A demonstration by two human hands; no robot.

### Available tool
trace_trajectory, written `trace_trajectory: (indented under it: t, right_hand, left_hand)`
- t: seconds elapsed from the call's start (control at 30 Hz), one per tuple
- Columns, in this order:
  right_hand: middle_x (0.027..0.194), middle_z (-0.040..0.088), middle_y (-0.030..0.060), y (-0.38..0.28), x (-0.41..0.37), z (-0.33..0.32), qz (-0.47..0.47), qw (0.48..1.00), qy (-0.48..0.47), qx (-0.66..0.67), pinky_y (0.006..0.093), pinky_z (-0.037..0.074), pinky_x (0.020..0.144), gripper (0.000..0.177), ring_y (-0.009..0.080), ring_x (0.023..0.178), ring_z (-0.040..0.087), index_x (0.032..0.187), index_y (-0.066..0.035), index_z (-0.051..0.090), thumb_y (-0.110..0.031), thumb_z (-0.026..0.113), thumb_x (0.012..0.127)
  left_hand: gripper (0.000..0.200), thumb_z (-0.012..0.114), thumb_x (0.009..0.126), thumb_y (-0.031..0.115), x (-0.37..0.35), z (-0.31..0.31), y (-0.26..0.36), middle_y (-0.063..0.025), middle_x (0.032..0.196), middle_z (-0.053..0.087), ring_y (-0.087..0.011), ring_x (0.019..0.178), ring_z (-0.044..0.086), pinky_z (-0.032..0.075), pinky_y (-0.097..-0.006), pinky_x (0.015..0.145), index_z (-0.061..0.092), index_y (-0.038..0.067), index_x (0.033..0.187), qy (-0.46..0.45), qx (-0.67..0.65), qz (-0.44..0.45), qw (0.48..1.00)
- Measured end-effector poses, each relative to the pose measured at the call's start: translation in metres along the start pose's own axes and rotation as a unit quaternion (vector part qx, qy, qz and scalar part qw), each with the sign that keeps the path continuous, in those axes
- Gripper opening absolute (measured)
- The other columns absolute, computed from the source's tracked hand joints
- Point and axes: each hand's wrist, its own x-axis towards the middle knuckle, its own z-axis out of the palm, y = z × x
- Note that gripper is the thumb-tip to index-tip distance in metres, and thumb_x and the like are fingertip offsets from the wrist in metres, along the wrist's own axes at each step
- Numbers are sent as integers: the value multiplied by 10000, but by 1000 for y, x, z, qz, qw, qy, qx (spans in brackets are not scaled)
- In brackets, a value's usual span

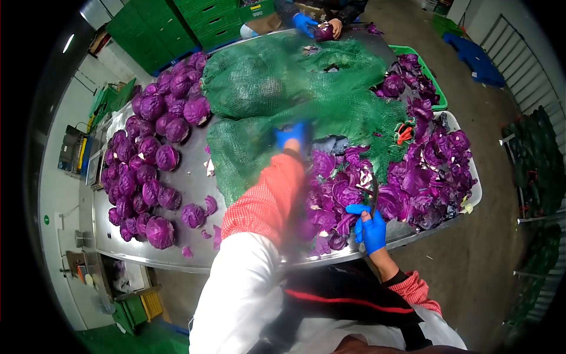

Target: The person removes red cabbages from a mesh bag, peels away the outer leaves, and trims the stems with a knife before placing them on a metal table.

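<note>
My left hand (293, 135), in a blue glove and smeared by motion, reaches far forward over a green mesh bag (253, 135); its fingers cannot be made out. Closer to my body, my right hand (371, 232), also gloved in blue, is closed around a knife (375, 192) whose dark curved blade points away from me. Loose purple cabbage leaves (336, 203) are heaped between the two hands. Round shapes bulge inside another green mesh bag (253, 82) farther back. An orange-red tie (404, 133) shows on the netting at right.
Many trimmed red cabbages (150, 153) cover the left of the metal table (194, 171). Leaves fill a white tub (473, 177) and a green crate (439, 88) at right. Across the table, a co-worker's hands (318, 26) hold a cabbage. Green crates (206, 20) stand behind.
</note>
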Motion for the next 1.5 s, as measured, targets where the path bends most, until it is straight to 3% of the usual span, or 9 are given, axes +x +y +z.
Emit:
trace_trajectory:
  t: [0.33, 0.4, 0.5, 0.87, 1.03, 1.13, 1.27, 1.47, 1.5]
  right_hand:
    - [539, 478, -22, 21, -4, -27, 57, 998, -6, -20, 208, 326, 375, 246, 58, 415, 418, 995, -79, 651, -251, 480, 953]
    - [540, 479, -24, 21, 0, -27, 60, 998, -18, -26, 209, 328, 370, 244, 57, 416, 417, 999, -80, 651, -250, 482, 952]
    - [567, 492, -28, 19, 5, -19, 61, 997, -48, -31, 195, 326, 371, 251, 42, 431, 415, 1028, -84, 639, -268, 487, 950]
    - [595, 472, -53, -10, 12, 24, 16, 991, -135, -18, 180, 321, 393, 284, 22, 469, 414, 1097, -81, 611, -294, 511, 938]
    - [602, 416, -77, -9, 11, 7, -7, 995, -93, -24, 186, 317, 435, 256, 19, 487, 376, 1097, -103, 604, -279, 520, 930]
    - [558, 411, -53, 9, 10, -16, 54, 997, -38, 34, 201, 337, 413, 258, 47, 448, 392, 1048, -93, 616, -296, 508, 933]
    - [576, 500, -9, 34, 4, -35, 50, 998, -4, -30, 227, 365, 360, 203, 82, 435, 463, 992, -103, 589, -244, 449, 954]
    - [569, 501, 11, 21, -11, -72, 130, 981, 30, 142, 247, 369, 337, 110, 121, 405, 460, 867, -131, 535, -178, 452, 923]
    - [572, 500, 8, 32, -8, -83, 89, 994, 56, -9, 246, 355, 327, 114, 116, 405, 456, 901, -124, 548, -175, 448, 921]
  left_hand:
    - [472, 566, 839, 335, 2, -64, 11, -51, 1223, 553, -261, 1089, 526, 438, -431, 930, 481, 161, 1270, -143, -88, -290, 942]
    - [548, 558, 852, 303, -10, -99, -10, -70, 1306, 483, -245, 1164, 491, 431, -377, 968, 379, 152, 1347, -346, 168, 250, 889]
    - [619, 536, 849, 440, -35, -113, 21, -127, 1328, 450, -285, 1158, 495, 493, -382, 888, 384, 106, 1347, -359, -242, -243, 868]
    - [728, 434, 837, 601, -160, -125, 55, -160, 1311, 468, -337, 1087, 549, 553, -450, 740, 378, 94, 1357, -333, -306, -332, 827]
    - [676, 440, 863, 544, -179, -102, 49, -155, 1324, 461, -333, 1123, 532, 567, -457, 700, 366, 99, 1367, -337, -244, -304, 857]
    - [593, 462, 893, 449, -195, -58, 65, -138, 1358, 431, -305, 1235, 433, 356, -458, 1034, 383, 79, 1350, -397, -215, -224, 864]
    - [661, 482, 875, 507, -237, 50, 85, -130, 1395, 388, -308, 1269, 391, 291, -481, 1073, 350, 99, 1378, -517, -185, -93, 830]
    - [587, 548, 913, 320, -292, 176, 55, -91, 1351, 429, -196, 1199, 453, 443, -389, 928, 314, 93, 1401, -637, 126, 11, 760]
    - [585, 557, 908, 317, -286, 176, 42, -86, 1337, 445, -192, 1189, 462, 442, -380, 925, 329, 86, 1395, -668, 131, 42, 731]
